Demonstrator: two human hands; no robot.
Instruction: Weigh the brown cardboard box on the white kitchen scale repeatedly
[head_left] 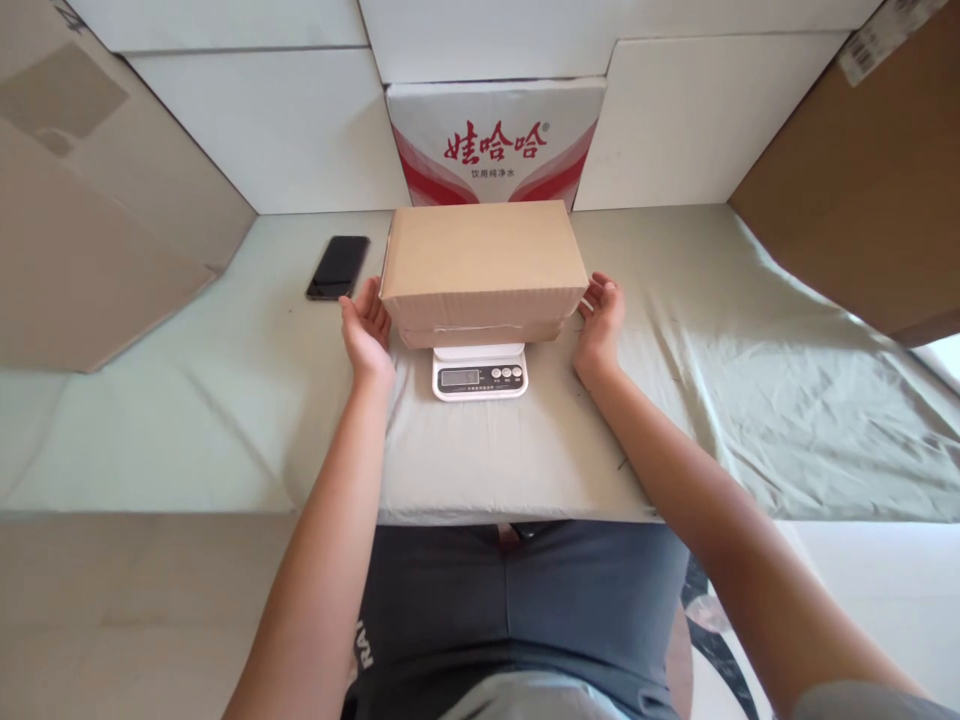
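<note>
A brown cardboard box rests on a white digital kitchen scale, covering most of its platform. The scale's display and several round buttons show in front of the box; I cannot read any number. At the box's left side is my left hand, palm turned inward, thumb held apart and fingers loosely curved. My right hand is at the opposite side, its fingers loosely bent beside the box's edge. Neither hand is wrapped round the box; whether the fingertips touch it I cannot tell.
A dark phone lies left of the box on the pale green cloth. White panels and a red-and-white carton with Chinese lettering stand behind. Large cardboard boxes flank the table at left and right.
</note>
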